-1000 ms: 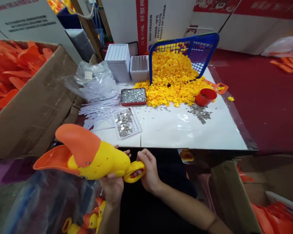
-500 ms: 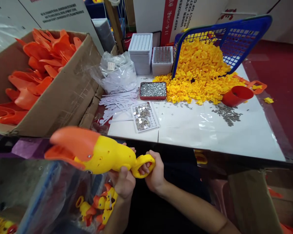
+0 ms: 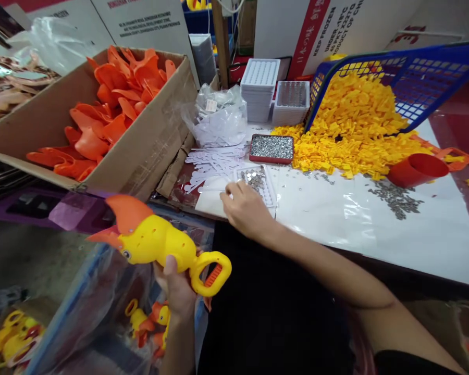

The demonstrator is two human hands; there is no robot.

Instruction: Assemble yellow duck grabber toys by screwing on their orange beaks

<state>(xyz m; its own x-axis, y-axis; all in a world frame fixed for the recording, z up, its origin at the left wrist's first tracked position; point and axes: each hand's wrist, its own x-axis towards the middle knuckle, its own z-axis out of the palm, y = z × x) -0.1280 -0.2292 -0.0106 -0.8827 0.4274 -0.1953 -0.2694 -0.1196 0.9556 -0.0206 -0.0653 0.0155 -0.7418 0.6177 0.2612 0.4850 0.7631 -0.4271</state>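
Observation:
My left hand [image 3: 176, 289] is wrapped around the body of a yellow toy duck grabber [image 3: 168, 242]. Its orange beak points left and is parted, and its ring handle with an orange trigger points right. Over the table's front edge, my right hand [image 3: 248, 208] has curled fingers, thumb and fingertips close together. Whatever they pinch, if anything, is too small to make out. Right behind that hand is a white tray of silver discs [image 3: 258, 179], partly covered by it. Thin white plastic strips [image 3: 213, 161] lie scattered just beyond the fingertips.
A carton of orange beak parts [image 3: 140, 151] stands at left. Behind the tray are a red dish of small metal parts [image 3: 271, 148] and stacked white trays [image 3: 260, 86]. Yellow parts [image 3: 359, 120] spill from a blue basket [image 3: 445, 78] near a red cup [image 3: 418, 169]. Finished-looking ducks [image 3: 146, 323] lie below.
My right hand has left the grabber's handle and moved up to the table by the disc tray. The beak has opened wider. The view has swung left.

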